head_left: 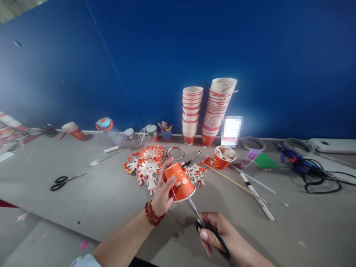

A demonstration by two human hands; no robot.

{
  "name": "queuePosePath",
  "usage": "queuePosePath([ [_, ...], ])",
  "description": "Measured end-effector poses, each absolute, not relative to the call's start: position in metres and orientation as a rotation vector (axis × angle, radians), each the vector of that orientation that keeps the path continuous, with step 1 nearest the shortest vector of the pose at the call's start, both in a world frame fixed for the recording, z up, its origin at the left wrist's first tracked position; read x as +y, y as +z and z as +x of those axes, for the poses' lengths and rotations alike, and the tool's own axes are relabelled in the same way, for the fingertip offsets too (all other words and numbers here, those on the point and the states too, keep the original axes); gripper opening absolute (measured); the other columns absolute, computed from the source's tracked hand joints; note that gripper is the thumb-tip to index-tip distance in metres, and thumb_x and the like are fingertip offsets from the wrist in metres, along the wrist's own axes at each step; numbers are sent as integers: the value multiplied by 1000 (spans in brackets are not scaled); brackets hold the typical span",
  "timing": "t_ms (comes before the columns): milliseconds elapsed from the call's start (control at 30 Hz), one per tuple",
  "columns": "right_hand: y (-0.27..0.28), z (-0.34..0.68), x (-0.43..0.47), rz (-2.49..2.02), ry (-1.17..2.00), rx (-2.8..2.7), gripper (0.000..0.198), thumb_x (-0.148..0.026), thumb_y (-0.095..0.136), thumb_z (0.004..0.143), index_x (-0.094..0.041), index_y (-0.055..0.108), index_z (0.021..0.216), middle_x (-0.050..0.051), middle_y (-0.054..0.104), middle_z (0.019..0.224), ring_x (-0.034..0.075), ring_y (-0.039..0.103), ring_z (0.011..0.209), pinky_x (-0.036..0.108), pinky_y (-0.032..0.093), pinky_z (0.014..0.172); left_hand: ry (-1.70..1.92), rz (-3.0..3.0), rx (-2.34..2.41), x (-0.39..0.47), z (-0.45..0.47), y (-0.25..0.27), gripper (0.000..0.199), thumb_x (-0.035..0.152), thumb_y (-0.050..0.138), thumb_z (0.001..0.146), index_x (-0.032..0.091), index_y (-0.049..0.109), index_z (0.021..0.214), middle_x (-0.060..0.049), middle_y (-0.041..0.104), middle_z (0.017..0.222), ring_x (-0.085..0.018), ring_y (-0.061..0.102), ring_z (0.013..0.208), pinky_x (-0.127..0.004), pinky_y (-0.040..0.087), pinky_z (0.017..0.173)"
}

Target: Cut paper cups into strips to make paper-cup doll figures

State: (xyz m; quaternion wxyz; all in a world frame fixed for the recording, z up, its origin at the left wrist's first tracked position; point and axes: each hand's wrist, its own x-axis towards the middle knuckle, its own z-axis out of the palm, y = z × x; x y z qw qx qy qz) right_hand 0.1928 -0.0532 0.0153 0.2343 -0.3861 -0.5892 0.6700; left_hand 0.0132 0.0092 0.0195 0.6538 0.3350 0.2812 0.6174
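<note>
My left hand (164,187) is wrapped round an orange paper cup (178,180), which is tilted with its rim toward me. In my right hand (219,231) is a pair of black-handled scissors (196,213), its blades at the rim of the cup. A slit shows in the cup's side near my left thumb. Just beyond the cup lie cut paper-cup figures (150,167) with fringed orange-and-white edges. Orange and white paper scraps (198,172) are spread to the cup's right.
Two tall stacks of paper cups (192,115) stand against the blue wall (155,66). An orange cup of scraps (222,159), a wooden stick (236,181) and a ruler (258,196) are on the right. Other scissors (65,181) lie at left. A lit screen (232,131) leans behind.
</note>
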Motion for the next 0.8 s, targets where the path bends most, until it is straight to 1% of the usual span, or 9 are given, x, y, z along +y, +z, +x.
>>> queuePosePath([
  [67,16,193,-53,-1067,1828,-1614,62,-79,52,69,-17,47,66,1,53,48,10,40,45,21,25,44,1403,756,631,8,15,19,63,33,70,77,35,43,134,-6,59,122,-21,61,100,-34,51,82],
  [167,17,193,-54,-1077,1820,-1603,63,-81,52,67,-17,48,67,1,53,48,10,40,45,21,25,44,1398,753,616,7,16,18,65,34,72,75,36,43,134,-6,60,120,-21,60,102,-35,51,83],
  [267,18,192,-54,-1094,1810,-1585,64,-82,52,65,-18,48,66,0,51,47,11,41,45,21,25,44,1387,758,597,7,16,18,63,33,71,77,34,44,134,-7,61,118,-21,60,100,-34,51,81],
  [367,18,192,-54,-1098,1798,-1586,63,-81,52,66,-18,47,65,-1,50,46,11,41,45,21,25,44,1365,770,574,6,15,20,64,34,72,76,32,45,134,-8,62,116,-22,60,101,-36,51,82],
  [633,17,192,-53,-1088,1801,-1585,62,-80,52,68,-19,44,65,-3,47,48,10,43,45,21,29,44,1344,785,602,6,15,20,69,36,74,73,34,42,135,-8,61,118,-24,59,105,-38,51,84],
  [800,18,191,-53,-1114,1793,-1583,63,-81,53,65,-20,40,62,-6,41,47,9,40,42,20,28,42,1370,785,633,6,15,16,70,35,74,73,34,42,135,-7,61,117,-22,59,101,-34,50,83],
])
